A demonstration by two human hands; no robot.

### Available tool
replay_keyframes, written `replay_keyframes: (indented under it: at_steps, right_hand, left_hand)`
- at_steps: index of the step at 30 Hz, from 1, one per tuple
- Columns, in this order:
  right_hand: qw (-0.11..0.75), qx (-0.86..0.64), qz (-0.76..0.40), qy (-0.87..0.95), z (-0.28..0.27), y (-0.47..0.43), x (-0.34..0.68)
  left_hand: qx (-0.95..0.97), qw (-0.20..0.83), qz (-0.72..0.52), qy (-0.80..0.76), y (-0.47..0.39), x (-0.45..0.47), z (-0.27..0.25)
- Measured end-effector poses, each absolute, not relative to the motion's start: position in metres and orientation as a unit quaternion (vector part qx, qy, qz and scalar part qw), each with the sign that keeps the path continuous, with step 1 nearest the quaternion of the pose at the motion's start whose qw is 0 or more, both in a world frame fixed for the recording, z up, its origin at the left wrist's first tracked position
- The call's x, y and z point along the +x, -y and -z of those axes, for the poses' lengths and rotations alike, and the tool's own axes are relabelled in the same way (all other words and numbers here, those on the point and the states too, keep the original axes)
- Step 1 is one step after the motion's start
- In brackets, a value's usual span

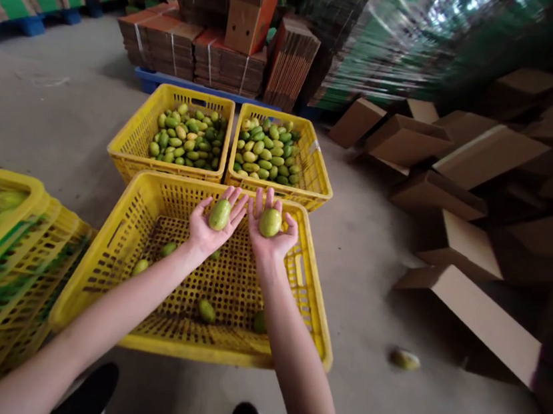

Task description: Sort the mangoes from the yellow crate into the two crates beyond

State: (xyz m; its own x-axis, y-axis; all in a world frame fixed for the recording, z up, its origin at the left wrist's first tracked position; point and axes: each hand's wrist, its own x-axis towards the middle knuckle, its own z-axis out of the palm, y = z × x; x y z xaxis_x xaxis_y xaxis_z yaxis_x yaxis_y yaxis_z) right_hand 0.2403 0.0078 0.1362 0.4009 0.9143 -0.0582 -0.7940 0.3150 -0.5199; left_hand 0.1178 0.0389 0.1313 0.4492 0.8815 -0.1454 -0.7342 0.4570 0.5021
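My left hand (213, 229) is palm up with its fingers spread, and a green-yellow mango (220, 215) rests on it. Another roundish mango (270, 222) lies in the upturned palm of my right hand (272, 241). Both hands are side by side above a yellow slatted crate (124, 212). On that crate's floor lie several loose mangoes, among them one near the front (206, 310); my forearms partly hide others.
Behind stand two yellow crates of mangoes, left (131, 139) and right (319, 165). Stacked crates (44, 252) rise at my left. Cardboard boxes (474, 238) lie heaped on the right, with one fruit (405, 359) on the floor. Flattened cartons (161, 35) sit on a blue pallet.
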Motion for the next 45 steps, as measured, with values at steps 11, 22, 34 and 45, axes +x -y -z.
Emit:
replay_keyframes:
  at_steps: [11,22,34,45]
  right_hand:
    - [0.760,-0.304,-0.553,0.152,-0.120,-0.009,0.219]
    - [0.754,-0.313,-0.556,0.155,-0.118,-0.007,0.218]
    - [0.757,-0.270,-0.587,0.101,-0.120,-0.005,0.218]
    - [0.756,-0.209,-0.618,-0.044,-0.127,-0.004,0.215]
  left_hand:
    - [0.199,0.816,-0.502,-0.207,-0.036,0.111,-0.129]
    - [0.064,0.839,-0.496,-0.216,-0.035,0.115,-0.120]
    - [-0.003,0.853,-0.479,-0.205,-0.035,0.115,-0.124]
    - [-0.068,0.863,-0.469,-0.177,-0.035,0.116,-0.126]
